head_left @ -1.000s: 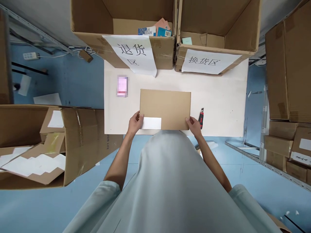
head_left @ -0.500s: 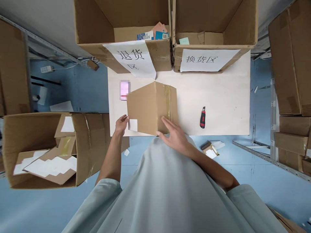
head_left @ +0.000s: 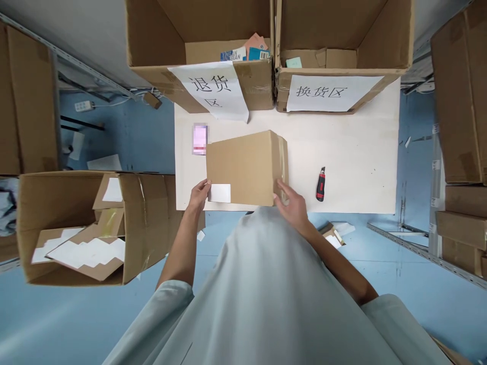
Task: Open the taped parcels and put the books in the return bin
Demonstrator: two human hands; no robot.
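Head view: left hand (head_left: 198, 195) fingers clamp the left edge of the carton (head_left: 243, 162); right hand (head_left: 293, 207) fingers, apart, rest against its taped end. Over the desk's (head_left: 353, 152) near half, its long axis runs left-right, taped end rightward, showing narrower than half a second ago. Room remains rightward, before the knife (head_left: 320, 185).

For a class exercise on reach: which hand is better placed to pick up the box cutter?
Probably the right hand: the box cutter lies nearby on the tabletop, on that hand's side of the carton. The left hand pinches the carton's opposite end, farther from the box cutter.
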